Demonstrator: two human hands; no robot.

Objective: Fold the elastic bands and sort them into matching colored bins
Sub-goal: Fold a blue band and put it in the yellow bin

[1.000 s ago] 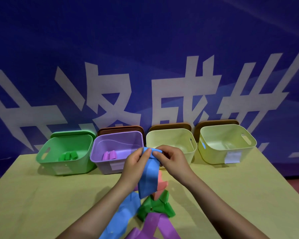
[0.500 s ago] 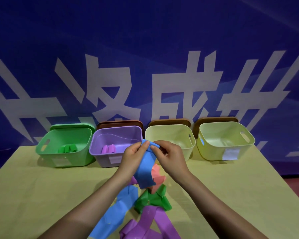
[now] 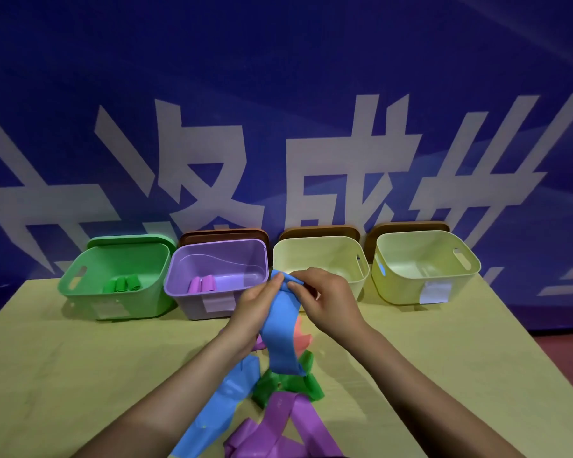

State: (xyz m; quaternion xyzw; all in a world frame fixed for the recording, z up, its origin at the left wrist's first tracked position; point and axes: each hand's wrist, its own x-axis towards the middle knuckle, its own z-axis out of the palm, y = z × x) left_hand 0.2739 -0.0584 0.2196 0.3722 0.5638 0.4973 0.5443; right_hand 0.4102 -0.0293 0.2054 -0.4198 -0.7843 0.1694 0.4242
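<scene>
From the head camera I read large white Chinese characters on the blue fabric banner (image 3: 311,94) behind the table; one looks like 成, the others are cut off. Each bin carries a pale label on its front wall, too blurred for me to read.

Taking the purple plastic bin (image 3: 219,285) as my landmark: the green plastic bin (image 3: 113,285) stands just to its left with folded green bands inside, and folded purple bands lie in the purple one. To its right stand two pale yellow plastic bins, the nearer (image 3: 321,259) and the farther (image 3: 424,269).

In front of the purple bin my left hand (image 3: 255,305) and right hand (image 3: 328,299) both pinch the top end of the wide blue elastic band (image 3: 280,328), which hangs down over the pile on the yellow-green table (image 3: 80,375): a flat blue band (image 3: 225,401), a crumpled green band (image 3: 288,388), a purple band (image 3: 278,431) and a salmon band (image 3: 303,338).

Compared with half a second ago, both hands hold the same pinch and the blue band hangs much as it did.
</scene>
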